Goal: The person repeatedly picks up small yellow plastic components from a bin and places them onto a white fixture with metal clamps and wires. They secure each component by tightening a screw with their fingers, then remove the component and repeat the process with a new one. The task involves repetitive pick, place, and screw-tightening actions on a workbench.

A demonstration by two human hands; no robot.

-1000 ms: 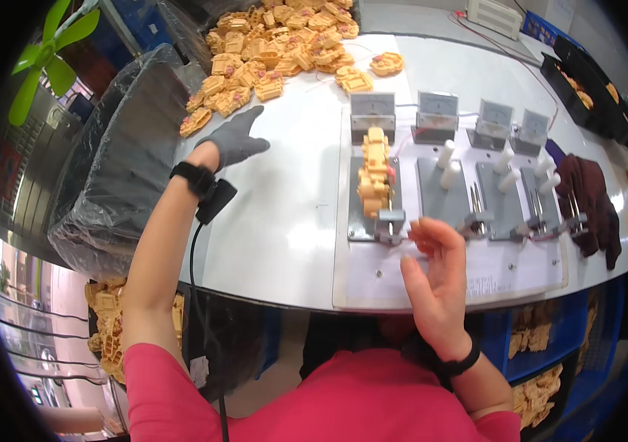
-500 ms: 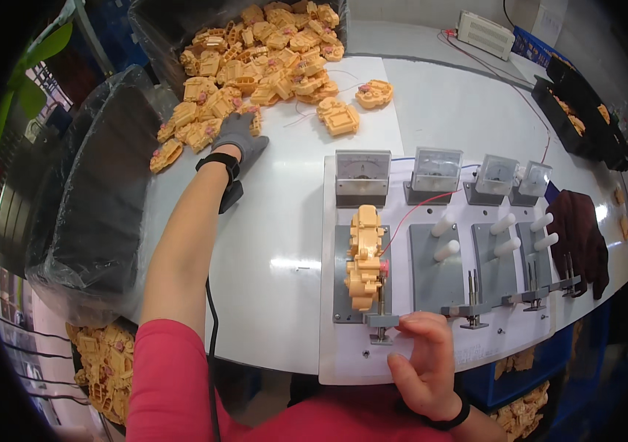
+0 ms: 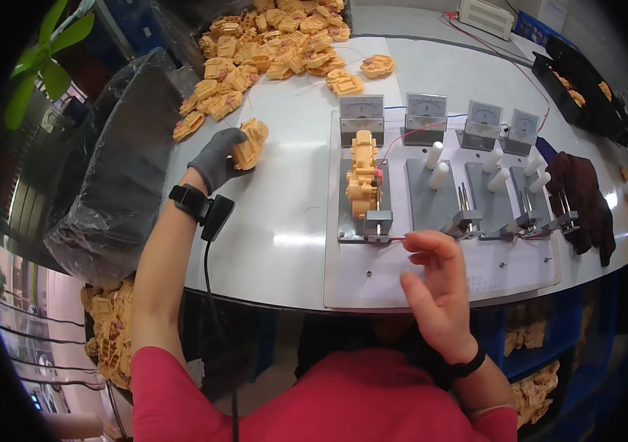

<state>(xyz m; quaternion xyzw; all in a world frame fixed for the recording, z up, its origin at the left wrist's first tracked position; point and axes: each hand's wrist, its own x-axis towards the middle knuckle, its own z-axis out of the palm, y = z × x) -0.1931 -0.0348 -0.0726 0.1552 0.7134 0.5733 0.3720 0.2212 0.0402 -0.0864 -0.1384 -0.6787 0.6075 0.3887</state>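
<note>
In a grey glove, my left hand (image 3: 214, 160) grips a yellow-orange plastic housing (image 3: 251, 145) above the left part of the white table. My bare right hand (image 3: 443, 295) is open, thumb apart from half-bent fingers, just in front of the leftmost test fixture, and holds nothing. On that fixture a similar moulded housing (image 3: 362, 177) stands upright, a small pinkish-red part at its side and a thin red wire nearby. The metal clamp block (image 3: 378, 224) at the fixture's front lies close to my right fingertips. Analog panel meters (image 3: 362, 110) stand in a row behind the fixtures.
Many housings form a pile (image 3: 277, 44) at the back left; two lie apart beside it. A plastic-lined dark bin (image 3: 108, 169) borders the left. Other fixtures carry white pegs (image 3: 438, 175). On the right are a dark maroon cloth (image 3: 579, 191) and a black tray (image 3: 583, 107).
My left hand has come away from the pile toward me, now with a housing in it. The right hand remains near the leftmost fixture. The whole view has shifted.
</note>
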